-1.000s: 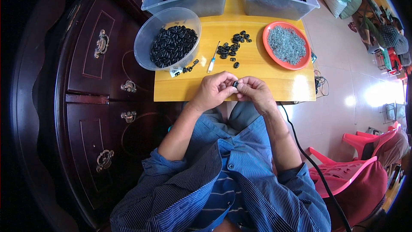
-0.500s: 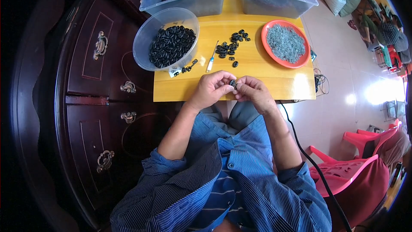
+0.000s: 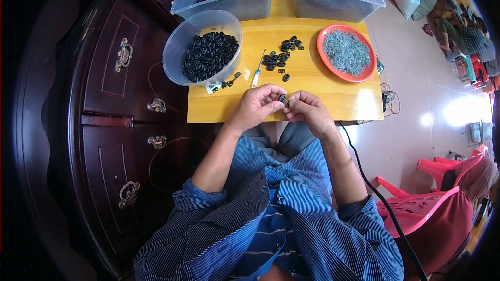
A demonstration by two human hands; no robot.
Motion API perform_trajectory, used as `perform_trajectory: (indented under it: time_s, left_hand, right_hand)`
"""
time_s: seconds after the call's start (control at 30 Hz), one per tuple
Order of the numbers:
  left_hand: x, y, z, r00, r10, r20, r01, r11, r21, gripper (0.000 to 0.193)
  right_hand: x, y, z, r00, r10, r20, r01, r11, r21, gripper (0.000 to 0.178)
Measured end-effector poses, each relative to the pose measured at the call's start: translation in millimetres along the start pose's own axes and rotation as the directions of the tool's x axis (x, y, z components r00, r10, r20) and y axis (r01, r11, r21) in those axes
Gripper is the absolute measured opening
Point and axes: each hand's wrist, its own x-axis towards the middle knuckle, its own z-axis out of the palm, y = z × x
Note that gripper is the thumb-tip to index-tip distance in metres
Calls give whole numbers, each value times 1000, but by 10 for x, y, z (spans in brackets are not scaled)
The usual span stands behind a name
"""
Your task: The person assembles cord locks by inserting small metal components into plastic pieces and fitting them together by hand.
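Note:
My left hand (image 3: 255, 107) pinches a small black oval plastic piece (image 3: 282, 98) upright between thumb and forefinger, above the table's near edge. Close against its right side, the fingertips of my right hand (image 3: 310, 110) are pressed together; whatever they hold is too small to make out. Beyond my hands lies a loose group of similar black oval pieces (image 3: 271, 61). A small screwdriver (image 3: 257, 74) with a pale blue-and-white handle rests left of that group. On the right, an orange-red plate (image 3: 321, 54) carries a heap of small, thin clear or silvery parts (image 3: 346, 52).
A round clear tub (image 3: 172, 52) of black ovals stands at the yellow table's (image 3: 333, 101) left. Two rectangular clear bins (image 3: 245, 5) with black pieces are at the back. Dark wooden drawers (image 3: 112, 73) border the left; a black cable (image 3: 359, 161) and pink chair (image 3: 416, 208) are right.
The black oval piece has turned slightly in my left fingertips. My right fingertips have shifted a little to the right, away from it. Everything else on the table stays put.

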Motion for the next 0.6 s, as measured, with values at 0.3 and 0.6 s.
perform_trajectory:
  time_s: [0.3, 0.6]
  left_hand:
    - [21, -4, 48, 999, -19, 43, 21, 998, -54, 25]
    - [30, 14, 56, 999, 15, 43, -14, 999, -32, 23]
  right_hand:
    - [-10, 19, 6, 1000, -24, -8, 24, 999, 42, 14]
    - [4, 51, -16, 999, -51, 4, 51, 998, 25, 19]
